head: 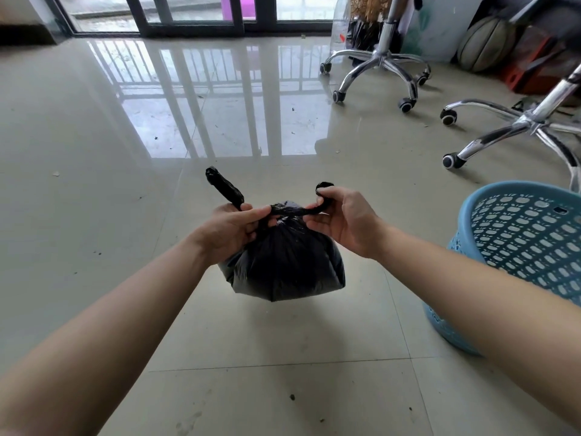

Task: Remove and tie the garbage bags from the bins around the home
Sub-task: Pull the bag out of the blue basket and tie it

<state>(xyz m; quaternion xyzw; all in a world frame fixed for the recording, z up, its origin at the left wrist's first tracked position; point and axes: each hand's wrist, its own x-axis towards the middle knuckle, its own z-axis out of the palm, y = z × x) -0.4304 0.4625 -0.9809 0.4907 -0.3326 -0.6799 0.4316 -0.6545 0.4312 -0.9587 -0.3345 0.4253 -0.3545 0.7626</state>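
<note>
A small black garbage bag hangs above the tiled floor in the middle of the view, its neck gathered and its two top ends twisted into strands. My left hand grips the left strand, whose free end sticks up past my fingers. My right hand pinches the right strand, which loops over my fingers. The strands cross between my hands just above the bag's neck. A light blue perforated plastic bin stands on the floor at the right, partly behind my right forearm.
Two office chairs with chrome wheeled bases stand at the back right. A basketball and clutter lie against the far right wall. Sliding glass doors run along the back. Glossy tiled floor spreads to the left.
</note>
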